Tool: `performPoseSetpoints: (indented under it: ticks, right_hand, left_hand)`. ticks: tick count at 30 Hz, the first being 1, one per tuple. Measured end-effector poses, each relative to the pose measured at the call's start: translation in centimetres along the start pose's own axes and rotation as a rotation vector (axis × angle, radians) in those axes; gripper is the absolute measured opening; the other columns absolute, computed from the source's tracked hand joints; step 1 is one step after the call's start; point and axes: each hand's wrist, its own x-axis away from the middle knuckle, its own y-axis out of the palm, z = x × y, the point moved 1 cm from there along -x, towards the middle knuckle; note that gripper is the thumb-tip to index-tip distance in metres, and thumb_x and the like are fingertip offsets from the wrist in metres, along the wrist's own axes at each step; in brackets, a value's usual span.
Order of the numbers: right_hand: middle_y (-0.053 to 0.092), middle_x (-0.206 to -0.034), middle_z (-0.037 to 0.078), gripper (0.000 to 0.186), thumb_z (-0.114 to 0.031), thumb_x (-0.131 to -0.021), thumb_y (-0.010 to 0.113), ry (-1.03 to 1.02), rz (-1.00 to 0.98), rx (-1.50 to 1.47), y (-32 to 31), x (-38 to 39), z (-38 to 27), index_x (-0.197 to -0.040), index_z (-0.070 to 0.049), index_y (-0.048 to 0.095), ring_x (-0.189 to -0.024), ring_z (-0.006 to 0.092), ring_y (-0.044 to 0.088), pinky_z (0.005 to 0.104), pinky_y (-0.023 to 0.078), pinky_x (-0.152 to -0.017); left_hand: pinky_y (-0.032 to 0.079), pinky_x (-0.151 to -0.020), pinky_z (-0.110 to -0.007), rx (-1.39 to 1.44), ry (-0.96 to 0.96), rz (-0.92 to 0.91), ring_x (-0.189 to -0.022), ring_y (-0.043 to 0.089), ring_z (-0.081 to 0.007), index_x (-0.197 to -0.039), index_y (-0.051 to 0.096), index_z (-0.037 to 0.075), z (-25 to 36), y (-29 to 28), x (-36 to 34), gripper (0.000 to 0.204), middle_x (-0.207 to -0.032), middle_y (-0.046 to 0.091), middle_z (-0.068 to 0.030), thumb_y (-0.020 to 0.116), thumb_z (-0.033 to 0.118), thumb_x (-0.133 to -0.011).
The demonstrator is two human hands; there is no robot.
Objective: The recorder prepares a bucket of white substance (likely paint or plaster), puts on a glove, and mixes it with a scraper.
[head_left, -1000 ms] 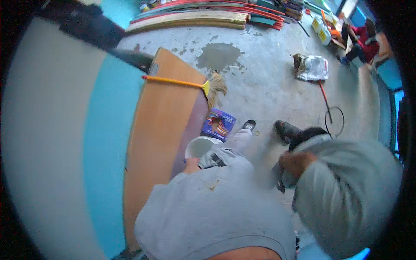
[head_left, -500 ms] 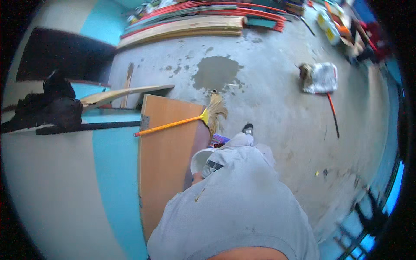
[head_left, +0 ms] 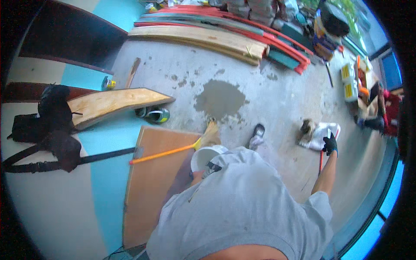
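My right hand, in a black glove, reaches out at the right with its fingers curled. A small pale piece shows at its fingertips, too small to name. Beyond the hand, a white sack lies on the floor with a brownish bundle at its left end. A red-handled stick lies below the sack. My left forearm comes down beside a white bucket, close against my body. The left fingers are hidden behind my grey shirt and the bucket.
A broom with an orange handle lies across a brown board at left. Dark straps and a wooden plank lie beyond. Long timbers and red bars are stacked at the back. A wet patch marks the floor. A person is at far right.
My right arm has come into view and stretched toward the white sack. The view has shifted and turned. The bucket stays at my side, now overlapping the broom's head more closely.
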Motion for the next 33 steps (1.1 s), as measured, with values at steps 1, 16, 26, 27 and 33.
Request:
performPoseSetpoints:
  ticks: [1, 16, 26, 27, 33]
  right_hand:
    - [0.051, -0.071, 0.007, 0.068, -0.009, -0.078, 0.056, 0.038, 0.036, 0.007, 0.2, -1.4, -1.9, -0.14, -0.023, 0.031, -0.041, 0.0164, 0.042, 0.0347, 0.04, -0.031]
    - [0.053, -0.077, 0.01, 0.067, -0.004, -0.077, 0.055, -0.018, -0.267, 0.104, 15.3, -24.6, -32.3, -0.136, -0.02, 0.031, -0.041, 0.018, 0.046, 0.038, 0.046, -0.034]
    - [0.059, -0.075, 0.008, 0.049, -0.009, -0.082, 0.055, 0.0, -0.592, 0.378, 39.9, -39.8, -62.5, -0.129, -0.014, 0.044, -0.044, 0.017, 0.05, 0.0331, 0.043, -0.04]
    - [0.062, -0.083, 0.009, 0.048, -0.009, -0.081, 0.056, -0.021, -0.631, 0.431, 41.1, -42.3, -65.6, -0.128, -0.01, 0.045, -0.048, 0.0159, 0.053, 0.0324, 0.045, -0.043]
    - [0.056, -0.116, 0.012, 0.054, -0.008, -0.08, 0.061, -0.508, -0.739, 1.052, 56.4, -39.5, -81.3, -0.131, -0.007, 0.045, -0.092, 0.0187, 0.059, 0.0275, 0.05, -0.07]
  left_hand:
    - [0.045, -0.082, -0.035, 0.022, -0.016, -0.002, -0.098, 0.052, -0.0277, -0.105, 0.058, 0.005, 1.7, -0.6, 0.0, 0.04, -0.103, 0.055, -0.0176, 0.054, 0.037, -0.082]
    - [0.043, -0.065, -0.035, 2.063, -0.597, 0.172, -0.07, 0.047, -0.0215, -0.092, 0.052, 0.009, 28.7, -7.3, -10.0, 0.029, -0.075, 0.048, -0.0079, 0.045, 0.037, -0.089]
    - [0.037, -0.05, -0.032, 2.938, -0.821, 0.265, -0.048, 0.038, -0.0155, -0.08, 0.044, 0.013, 46.5, -17.8, -22.3, 0.03, -0.055, 0.036, -0.0001, 0.038, 0.038, -0.094]
    - [0.033, -0.045, -0.031, 2.954, -0.777, 0.195, -0.043, 0.031, -0.0133, -0.075, 0.039, 0.014, 48.9, -21.1, -23.9, 0.033, -0.05, 0.029, 0.0018, 0.036, 0.039, -0.095]
    - [0.035, -0.048, -0.036, 2.899, -0.876, 0.385, -0.045, 0.035, -0.0164, -0.063, 0.034, 0.012, 53.4, -20.5, -30.8, 0.049, -0.049, 0.034, 0.0018, 0.038, 0.052, -0.092]
